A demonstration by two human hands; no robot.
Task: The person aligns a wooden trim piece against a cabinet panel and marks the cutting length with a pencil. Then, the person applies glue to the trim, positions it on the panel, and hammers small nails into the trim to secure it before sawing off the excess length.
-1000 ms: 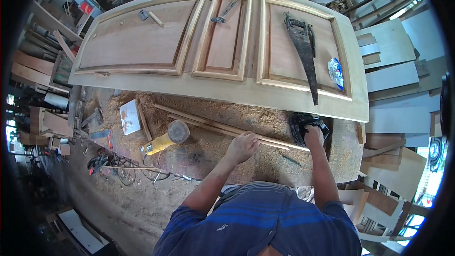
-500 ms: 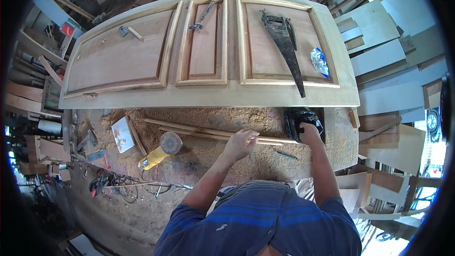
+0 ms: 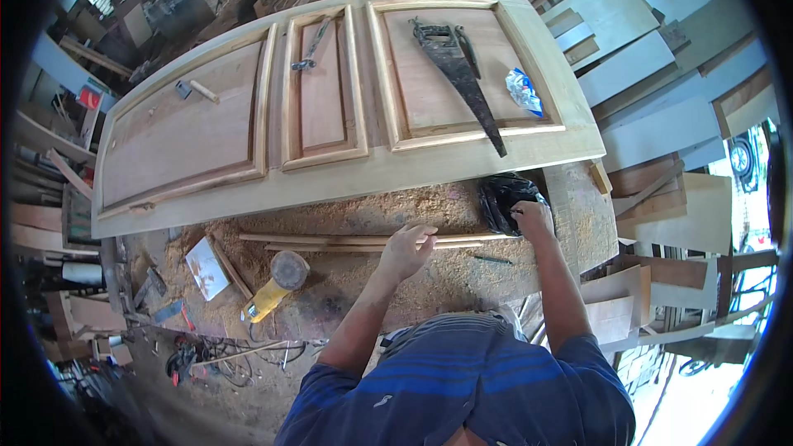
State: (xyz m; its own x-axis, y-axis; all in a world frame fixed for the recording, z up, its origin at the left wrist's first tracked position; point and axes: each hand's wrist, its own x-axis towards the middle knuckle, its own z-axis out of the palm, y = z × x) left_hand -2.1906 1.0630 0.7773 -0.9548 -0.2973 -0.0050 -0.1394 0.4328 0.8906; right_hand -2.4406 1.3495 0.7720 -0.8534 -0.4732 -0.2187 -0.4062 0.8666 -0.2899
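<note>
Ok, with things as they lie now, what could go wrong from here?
The saw lies loose on the door, its tip by the near edge; a bump could perhaps send it sliding off.

The right hand is at the bag, close to the ends of the strips; a tug might shift them.

The yellow tool lies near the front edge of the bench, so a knock could tip it off.
</note>
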